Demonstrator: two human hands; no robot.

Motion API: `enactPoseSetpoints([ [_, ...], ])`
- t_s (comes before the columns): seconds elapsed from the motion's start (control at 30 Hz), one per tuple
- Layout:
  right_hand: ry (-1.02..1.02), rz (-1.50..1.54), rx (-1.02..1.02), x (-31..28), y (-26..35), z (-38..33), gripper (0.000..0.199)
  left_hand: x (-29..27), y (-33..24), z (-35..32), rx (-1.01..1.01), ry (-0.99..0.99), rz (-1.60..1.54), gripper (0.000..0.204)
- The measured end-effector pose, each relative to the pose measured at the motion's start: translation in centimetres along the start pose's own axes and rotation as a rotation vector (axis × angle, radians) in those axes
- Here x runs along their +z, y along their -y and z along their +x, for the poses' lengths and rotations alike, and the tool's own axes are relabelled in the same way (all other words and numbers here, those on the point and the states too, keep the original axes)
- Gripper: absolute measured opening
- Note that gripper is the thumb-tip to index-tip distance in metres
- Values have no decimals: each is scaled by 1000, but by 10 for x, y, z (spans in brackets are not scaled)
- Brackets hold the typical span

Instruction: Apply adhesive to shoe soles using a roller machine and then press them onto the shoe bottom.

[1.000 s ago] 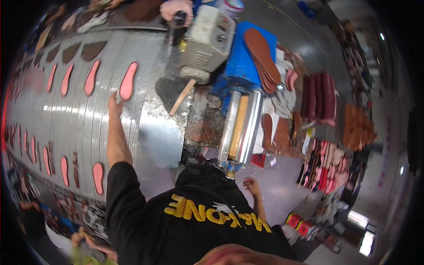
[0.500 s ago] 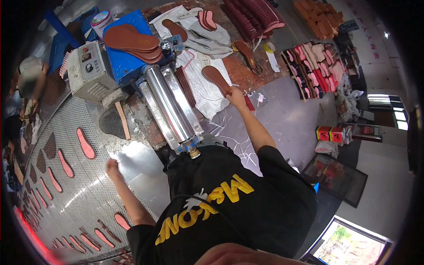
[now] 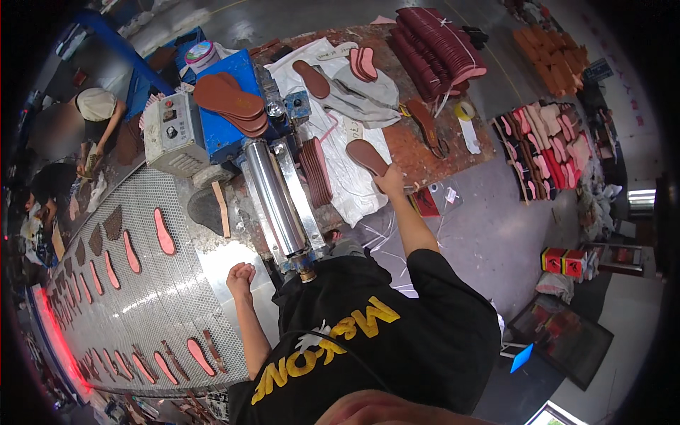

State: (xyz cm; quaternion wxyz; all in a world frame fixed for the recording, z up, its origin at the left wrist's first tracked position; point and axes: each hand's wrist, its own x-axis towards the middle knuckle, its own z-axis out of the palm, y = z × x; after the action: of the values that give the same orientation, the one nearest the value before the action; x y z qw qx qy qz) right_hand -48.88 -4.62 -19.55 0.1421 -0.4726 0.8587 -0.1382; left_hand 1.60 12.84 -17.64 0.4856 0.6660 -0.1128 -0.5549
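Note:
My right hand (image 3: 392,181) grips the heel end of a brown insole (image 3: 367,156), which is held over the white cloth (image 3: 358,202) on the bench. My left hand (image 3: 241,277), with its fingers curled in and nothing seen in them, hangs between the mesh conveyor and the roller machine. The machine's steel roller (image 3: 273,198) lies in front of me. Beside it on the bench stands a row of brown insoles (image 3: 314,172). More brown insoles (image 3: 230,99) are piled on the machine's blue housing (image 3: 212,138).
Pink insoles (image 3: 164,230) and dark pieces lie on the mesh conveyor (image 3: 188,283) at left. A control box (image 3: 170,134) adjoins the machine. Shears (image 3: 427,127) and a tape roll (image 3: 464,110) lie right, near stacked maroon insoles (image 3: 435,53). Another person (image 3: 97,106) works far left.
My view has shifted, so the bench sits lower and further right. My left hand has come up and closer to the roller machine. My right hand still holds the brown insole.

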Motion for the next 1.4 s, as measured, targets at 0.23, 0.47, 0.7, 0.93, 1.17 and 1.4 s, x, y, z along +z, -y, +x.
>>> enactPoseSetpoints([
  [0.23, -86, 464, -493, -83, 22, -4, 55, 6, -29, 2, 118, 65, 101, 20],
  [0.47, 178, 393, -1016, -150, 111, -52, 56, 83, -146, -19, 497, 353, 462, 23],
  [0.7, 190, 509, -1098, -130, 172, -104, 60, 150, -198, -36, 1003, 752, 1040, 63],
  [0.93, 327, 536, -723, -44, 63, -117, 42, 116, -204, -42, 1151, 406, 1312, 74],
  [1.17, 848, 313, -382, 60, -92, -150, 17, 47, -179, -3, 936, 341, 1159, 71],
  [1.4, 964, 188, -517, 151, -201, -108, 14, -20, -51, -12, 41, 517, -289, 56],
])
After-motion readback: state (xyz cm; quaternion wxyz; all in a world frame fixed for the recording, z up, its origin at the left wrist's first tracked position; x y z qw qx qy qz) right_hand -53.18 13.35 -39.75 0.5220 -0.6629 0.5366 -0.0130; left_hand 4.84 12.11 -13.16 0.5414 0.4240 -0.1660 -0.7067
